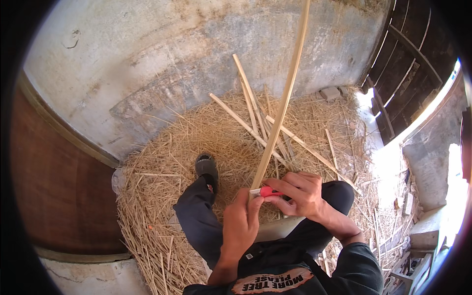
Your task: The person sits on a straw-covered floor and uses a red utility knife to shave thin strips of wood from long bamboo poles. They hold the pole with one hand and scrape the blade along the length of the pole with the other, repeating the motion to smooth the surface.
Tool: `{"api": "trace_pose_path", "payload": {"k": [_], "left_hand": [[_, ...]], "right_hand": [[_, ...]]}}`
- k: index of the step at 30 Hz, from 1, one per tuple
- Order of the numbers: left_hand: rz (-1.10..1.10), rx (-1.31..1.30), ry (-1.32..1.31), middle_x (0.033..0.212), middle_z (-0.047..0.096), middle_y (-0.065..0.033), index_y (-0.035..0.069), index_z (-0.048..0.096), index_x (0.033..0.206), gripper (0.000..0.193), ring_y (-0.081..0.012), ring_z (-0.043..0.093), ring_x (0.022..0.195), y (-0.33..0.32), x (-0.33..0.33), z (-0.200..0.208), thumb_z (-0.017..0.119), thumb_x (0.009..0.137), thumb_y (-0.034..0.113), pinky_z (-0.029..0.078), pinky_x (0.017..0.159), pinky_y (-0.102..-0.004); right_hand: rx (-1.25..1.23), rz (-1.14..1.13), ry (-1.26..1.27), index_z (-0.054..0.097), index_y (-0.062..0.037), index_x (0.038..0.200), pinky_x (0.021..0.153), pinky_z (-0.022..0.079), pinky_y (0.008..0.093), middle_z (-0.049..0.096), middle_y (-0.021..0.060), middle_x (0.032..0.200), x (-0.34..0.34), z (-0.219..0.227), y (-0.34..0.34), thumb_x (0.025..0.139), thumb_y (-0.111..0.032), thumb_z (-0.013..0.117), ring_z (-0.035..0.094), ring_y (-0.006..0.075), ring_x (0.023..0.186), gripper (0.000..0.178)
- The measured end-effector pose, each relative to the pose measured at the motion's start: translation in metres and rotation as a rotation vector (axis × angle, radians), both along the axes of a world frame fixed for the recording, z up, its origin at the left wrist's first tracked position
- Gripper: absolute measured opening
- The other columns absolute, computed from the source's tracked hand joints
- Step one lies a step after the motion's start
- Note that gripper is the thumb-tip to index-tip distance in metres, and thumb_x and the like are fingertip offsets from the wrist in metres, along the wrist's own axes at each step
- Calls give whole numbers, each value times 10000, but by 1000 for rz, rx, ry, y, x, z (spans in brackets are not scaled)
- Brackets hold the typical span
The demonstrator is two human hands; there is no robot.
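Room: weathered plaster wall (172, 54) ahead of you, dark plank door (408, 44) on your right, brown panel (64, 182) on your left.
Floor: strewn with straw-coloured slivers (162, 132) around your shoe (207, 167).
Strip in hand: one long pale wooden strip (282, 103) rises from between your hands, leaning right and running out past the upper edge of the view.
Left hand: your left hand (238, 219) has its fingers clamped on the strip's near end.
Right hand: your right hand (304, 194) has its fingers clamped round a red-handled knife (268, 191), its blade up against that end.
Loose strips: several similar strips (231, 112) lie crossed on the slivers beyond your hands; you cannot tell from here which are finished.
Progress: the litter suggests plenty has been cut; your strip looks mid-trim, its end not yet free of the blade.
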State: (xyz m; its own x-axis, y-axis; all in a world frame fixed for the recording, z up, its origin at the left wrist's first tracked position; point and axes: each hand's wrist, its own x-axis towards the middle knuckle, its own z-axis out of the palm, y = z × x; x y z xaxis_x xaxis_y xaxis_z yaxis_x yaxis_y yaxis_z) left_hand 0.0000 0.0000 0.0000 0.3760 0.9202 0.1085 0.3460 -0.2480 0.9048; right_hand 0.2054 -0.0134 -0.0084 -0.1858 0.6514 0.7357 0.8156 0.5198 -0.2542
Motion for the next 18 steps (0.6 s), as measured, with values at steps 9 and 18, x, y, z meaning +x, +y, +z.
{"api": "trace_pose_path", "payload": {"k": [9,18], "left_hand": [[9,49,39,702,598,-250,16,534,1018,326,-509,635,685,-4,2,-1,516,1157,310,451,573,-529],[-5,37,77,689,587,-252,23,512,1017,318,-512,629,676,-9,-5,-5,505,1159,308,444,570,-546]], "right_hand": [[13,-6,-9,821,-159,1092,494,460,288,564,-51,691,0,5,-2,796,-351,893,575,132,538,359],[31,-7,-18,824,-148,1077,488,459,294,565,-46,686,1,5,-1,809,-350,883,579,139,538,341]]}}
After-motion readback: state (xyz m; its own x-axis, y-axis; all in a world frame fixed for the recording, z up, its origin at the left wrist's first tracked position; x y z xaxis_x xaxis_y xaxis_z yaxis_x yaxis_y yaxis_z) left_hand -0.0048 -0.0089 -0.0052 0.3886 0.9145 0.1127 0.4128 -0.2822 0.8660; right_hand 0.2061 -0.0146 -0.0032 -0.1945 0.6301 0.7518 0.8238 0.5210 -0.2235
